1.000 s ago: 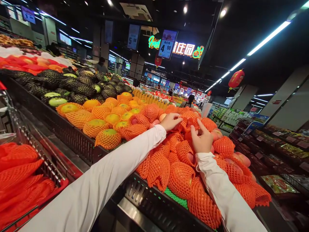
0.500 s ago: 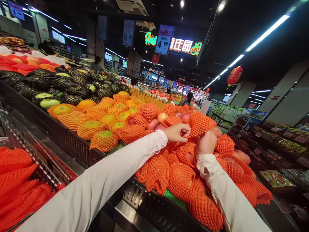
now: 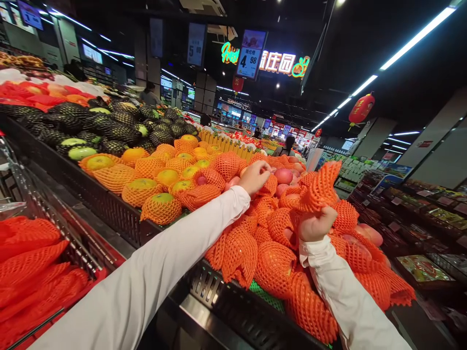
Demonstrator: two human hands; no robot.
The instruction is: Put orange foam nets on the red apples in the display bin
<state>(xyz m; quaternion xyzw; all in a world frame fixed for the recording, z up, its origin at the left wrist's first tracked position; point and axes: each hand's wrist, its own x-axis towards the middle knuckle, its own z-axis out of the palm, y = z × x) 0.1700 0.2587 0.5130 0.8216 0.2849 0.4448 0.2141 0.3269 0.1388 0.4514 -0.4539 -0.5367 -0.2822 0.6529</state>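
My right hand [image 3: 316, 224] is closed around the lower end of an orange foam net sleeve [image 3: 321, 187], which stands up above the fist with its edge flared. Whether a fruit is inside it cannot be seen. My left hand [image 3: 255, 177] is over the pile to the left, its fingers curled with the tips partly hidden; I cannot make out what they hold, if anything. Bare pinkish-red fruits that look like apples [image 3: 283, 176] lie between the two hands. More fruits in orange net sleeves [image 3: 276, 270] are heaped below, in front of both wrists.
Orange-and-green citrus fruits [image 3: 142, 190] in nets lie left of the pile, with black-netted green fruits [image 3: 120, 131] beyond. A black slatted bin edge [image 3: 219, 291] runs along the front. At lower left stands a shopping cart [image 3: 78, 228] with red netting [image 3: 32, 277] in it. Shelves [image 3: 419, 204] line the right.
My left hand has moved left and up, away from the net sleeve. My right hand has turned, and the sleeve in it now stands upright above the pile.
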